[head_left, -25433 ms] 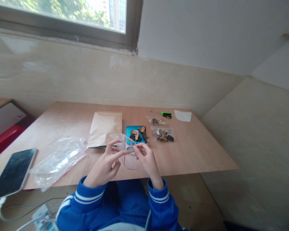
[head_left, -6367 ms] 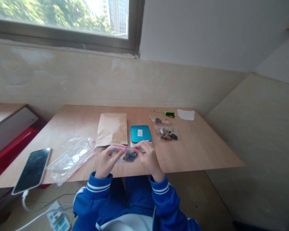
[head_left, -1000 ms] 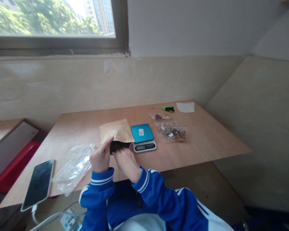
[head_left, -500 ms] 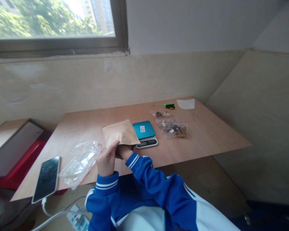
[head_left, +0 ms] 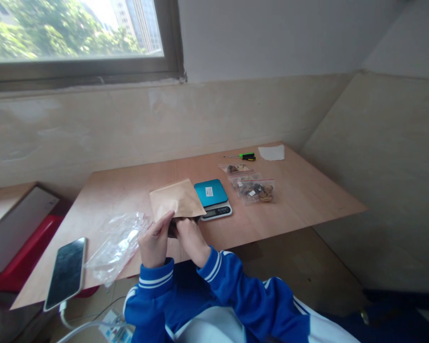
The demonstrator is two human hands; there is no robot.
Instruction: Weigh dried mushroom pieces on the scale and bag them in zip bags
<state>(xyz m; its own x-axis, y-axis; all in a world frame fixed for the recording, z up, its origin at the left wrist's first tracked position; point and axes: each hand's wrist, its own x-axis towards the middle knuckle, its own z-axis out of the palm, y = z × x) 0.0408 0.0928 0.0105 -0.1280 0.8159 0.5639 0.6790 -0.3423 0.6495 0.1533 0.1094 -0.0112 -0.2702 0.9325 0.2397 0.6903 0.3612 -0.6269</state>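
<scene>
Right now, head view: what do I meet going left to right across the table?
Black smartphone → crumpled clear plastic bag → brown kraft paper envelope → teal digital scale → clear zip bags of dried brown pieces → white paper sheet

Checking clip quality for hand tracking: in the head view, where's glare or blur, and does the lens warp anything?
Head view: the window is blown out at the sky; the plastic bag shows bright glare, the phone a sheen. Wide-angle warp slants the table edges. The left hand and right hand look slightly soft, the kraft envelope about the same.
</scene>
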